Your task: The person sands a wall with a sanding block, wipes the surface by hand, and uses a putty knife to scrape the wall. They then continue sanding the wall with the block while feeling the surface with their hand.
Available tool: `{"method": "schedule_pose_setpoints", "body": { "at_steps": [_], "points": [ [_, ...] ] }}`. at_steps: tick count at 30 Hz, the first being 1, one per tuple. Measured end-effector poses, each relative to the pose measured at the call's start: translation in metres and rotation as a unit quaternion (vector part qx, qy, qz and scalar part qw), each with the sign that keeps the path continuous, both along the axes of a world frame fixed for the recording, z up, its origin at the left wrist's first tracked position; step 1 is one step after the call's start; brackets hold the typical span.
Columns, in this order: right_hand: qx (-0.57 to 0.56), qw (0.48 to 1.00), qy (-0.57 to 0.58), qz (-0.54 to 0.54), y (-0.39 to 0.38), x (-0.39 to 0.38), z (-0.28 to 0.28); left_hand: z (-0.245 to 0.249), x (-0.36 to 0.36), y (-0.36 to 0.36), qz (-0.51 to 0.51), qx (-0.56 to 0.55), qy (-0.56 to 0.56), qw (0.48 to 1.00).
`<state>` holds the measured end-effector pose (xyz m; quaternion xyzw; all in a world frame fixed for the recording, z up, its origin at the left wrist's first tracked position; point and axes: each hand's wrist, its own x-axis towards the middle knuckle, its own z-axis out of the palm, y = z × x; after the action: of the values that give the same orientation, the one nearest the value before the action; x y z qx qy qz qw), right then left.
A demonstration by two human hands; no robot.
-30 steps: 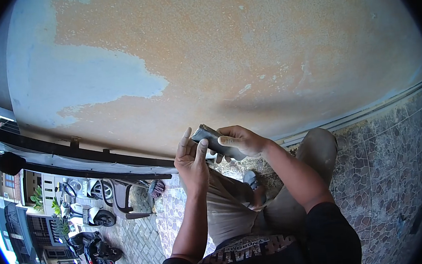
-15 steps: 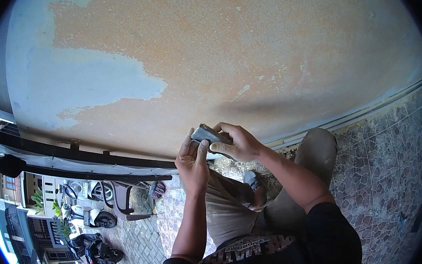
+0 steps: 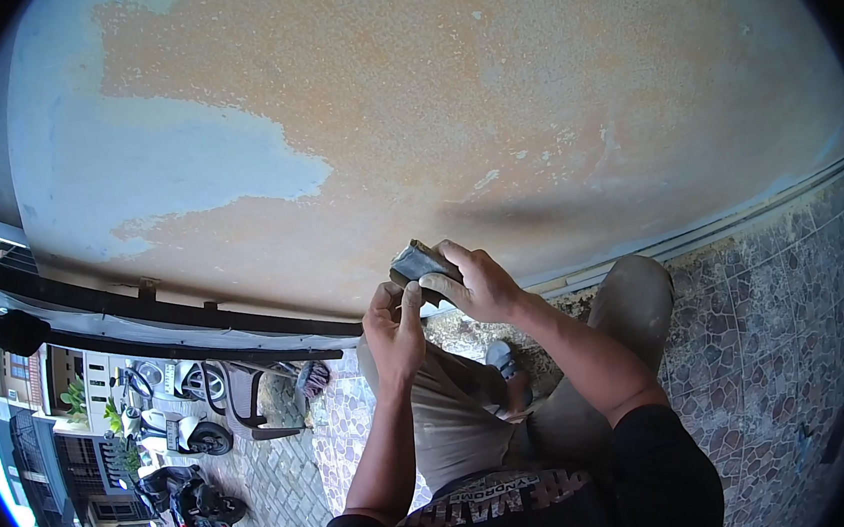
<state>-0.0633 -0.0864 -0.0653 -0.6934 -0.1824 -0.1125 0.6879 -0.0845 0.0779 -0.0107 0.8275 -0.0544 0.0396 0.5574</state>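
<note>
A small sanding block (image 3: 420, 262), its grey sheet apparently sandpaper, is held in front of the wall between my two hands. My right hand (image 3: 482, 283) grips it from the right, thumb along the near face and fingers over the top. At its lower left end, my left hand (image 3: 394, 331) has thumb and curled fingers closed on the edge. Exactly what the left fingertips pinch is partly hidden. A loose brownish flap shows beneath the right thumb. The wall (image 3: 407, 94) behind has a worn orange-tan surface with pale blue-white patches.
My bent knee (image 3: 636, 295) is close to the wall base, over a stone-patterned tile floor (image 3: 732, 367). A dark metal rail (image 3: 197, 328) runs along the left. Beyond it are a brown chair (image 3: 238, 400) and several parked motorbikes (image 3: 192, 504) on paving.
My left hand has shifted slightly right and down, and its raised fingers have curled in at the block's end. The block has moved slightly up and right, still in my right hand.
</note>
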Motion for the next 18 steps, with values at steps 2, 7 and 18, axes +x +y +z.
{"method": "schedule_pose_setpoints", "body": {
  "at_steps": [2, 7, 18],
  "points": [
    [-0.028, 1.000, -0.010, -0.005, -0.001, -0.002, 0.003, 0.001, -0.001, 0.001, 0.010, 0.024, -0.018, 1.000],
    [-0.079, 0.994, -0.048, -0.055, 0.004, -0.001, 0.000, 0.015, -0.002, -0.008, 0.029, 0.119, -0.059, 0.991],
    [0.141, 0.990, 0.011, 0.019, 0.000, 0.000, 0.006, 0.037, -0.007, -0.014, -0.020, 0.147, -0.085, 0.985]
  ]
}}
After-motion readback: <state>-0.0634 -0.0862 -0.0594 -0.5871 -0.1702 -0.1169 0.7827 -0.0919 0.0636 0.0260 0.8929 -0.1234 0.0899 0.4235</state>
